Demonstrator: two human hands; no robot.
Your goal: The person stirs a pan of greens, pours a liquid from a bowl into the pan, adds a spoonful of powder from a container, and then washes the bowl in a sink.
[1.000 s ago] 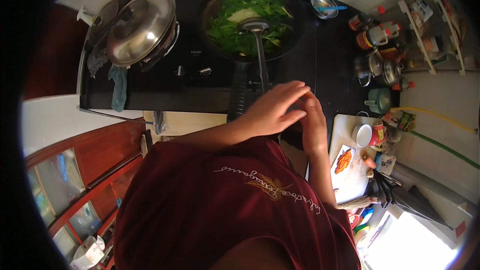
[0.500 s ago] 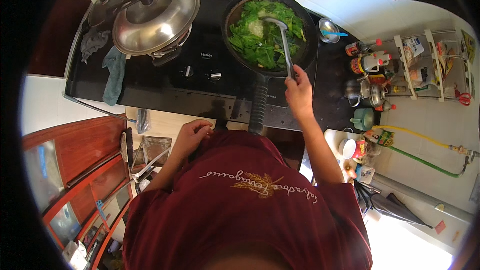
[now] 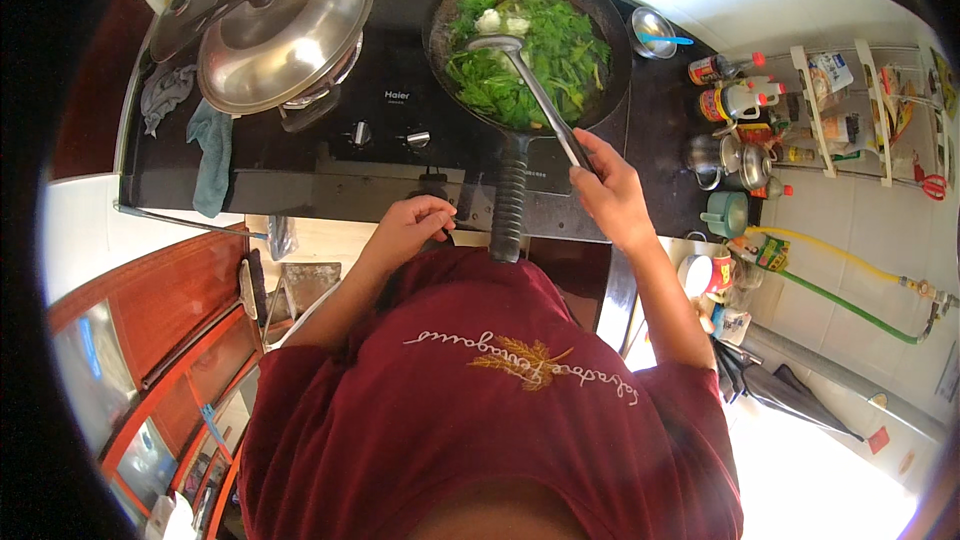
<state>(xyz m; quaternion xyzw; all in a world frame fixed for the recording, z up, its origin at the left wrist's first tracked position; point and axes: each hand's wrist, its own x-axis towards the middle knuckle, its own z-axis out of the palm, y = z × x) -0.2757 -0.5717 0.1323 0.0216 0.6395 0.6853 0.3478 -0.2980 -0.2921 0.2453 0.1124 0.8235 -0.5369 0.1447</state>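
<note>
Looking down over my dark red shirt point(image 3: 480, 410), which eats up the whole lower half of the view and hides whatever's below the stove's front edge. Above it is the black stove point(image 3: 400, 130). On its left part there's a big steel domed lid point(image 3: 285, 25) sitting on a pot, with a smaller dark lid point(image 3: 190, 8) just behind it at the far left corner, and a teal cloth point(image 3: 212, 155) hanging over the left front edge.

On the right part sits the black wok point(image 3: 530, 35), full of green leaves point(image 3: 545, 55) with a few pale chunks in it. Its ribbed handle point(image 3: 508, 205) sticks straight out over the front edge, right between my two hands.

My right hand point(image 3: 612, 190) has its fingers wrapped snug around the end of the steel spatula point(image 3: 530, 85), whose blade rests in the greens near the wok's middle. My left hand point(image 3: 410, 225) is at the front edge just left of the wok handle, fingers loosely curled and holding nothing, as far as I can tell.

Past the right edge there's a clutter of bottles point(image 3: 740, 95), a small steel kettle point(image 3: 735, 160) and a teal mug point(image 3: 725, 212).
</note>
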